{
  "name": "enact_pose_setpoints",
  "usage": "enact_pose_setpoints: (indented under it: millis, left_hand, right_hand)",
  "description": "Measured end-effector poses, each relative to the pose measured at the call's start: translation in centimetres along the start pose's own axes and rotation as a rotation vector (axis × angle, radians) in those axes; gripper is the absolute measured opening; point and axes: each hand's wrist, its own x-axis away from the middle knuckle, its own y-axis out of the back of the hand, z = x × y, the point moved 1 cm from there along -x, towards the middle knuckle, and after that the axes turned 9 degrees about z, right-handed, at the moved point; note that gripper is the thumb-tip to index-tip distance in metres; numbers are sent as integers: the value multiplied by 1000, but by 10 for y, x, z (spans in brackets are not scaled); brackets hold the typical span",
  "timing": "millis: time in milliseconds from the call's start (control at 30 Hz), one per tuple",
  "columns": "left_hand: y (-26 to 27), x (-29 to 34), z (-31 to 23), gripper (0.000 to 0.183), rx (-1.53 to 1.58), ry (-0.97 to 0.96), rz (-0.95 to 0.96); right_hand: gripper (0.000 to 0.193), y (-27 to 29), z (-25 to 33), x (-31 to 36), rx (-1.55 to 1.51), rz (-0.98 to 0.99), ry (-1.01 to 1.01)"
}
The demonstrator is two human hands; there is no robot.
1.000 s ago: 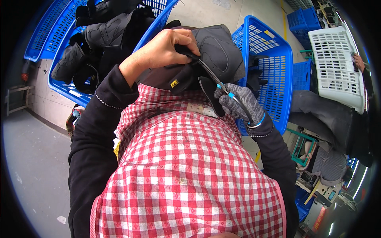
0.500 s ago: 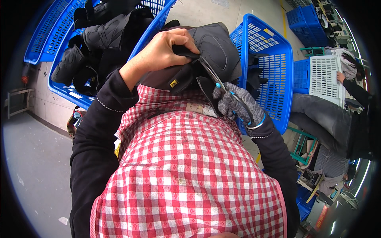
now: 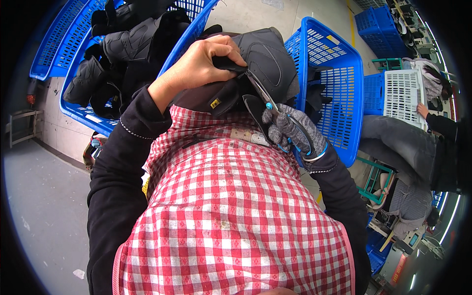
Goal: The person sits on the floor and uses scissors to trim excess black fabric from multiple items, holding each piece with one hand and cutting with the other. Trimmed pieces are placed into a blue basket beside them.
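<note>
my red-checked apron (image 3: 221, 211) filled much of my view. past it, on my left, a blue basket (image 3: 189, 40) was heaped with black stitched pieces (image 3: 130, 42); a second blue basket (image 3: 303, 64) on my right held a few dark bits (image 3: 317, 93). between the baskets was the black padded piece (image 3: 270, 61) in hand. i judged work on it unfinished, its edge at the blades; how much was cut i couldn't tell. my gloved right hand (image 3: 295, 130) was curled around the scissors (image 3: 262, 88), blade gap unclear. my bare left hand (image 3: 209, 59) pinched the edge, thumb and forefinger nearly together. a small yellow label (image 3: 215, 103) showed nearby.
</note>
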Motion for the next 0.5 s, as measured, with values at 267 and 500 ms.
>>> enact_pose_setpoints:
  millis: [267,500]
  left_hand:
    - [4,-1,0,24,20,17,64]
    - [12,-8,1,21,-27,18,168]
  right_hand:
    - [34,-1,-1,-2,231,-126,42]
    - [44,1,-3,-8,370,-181,30]
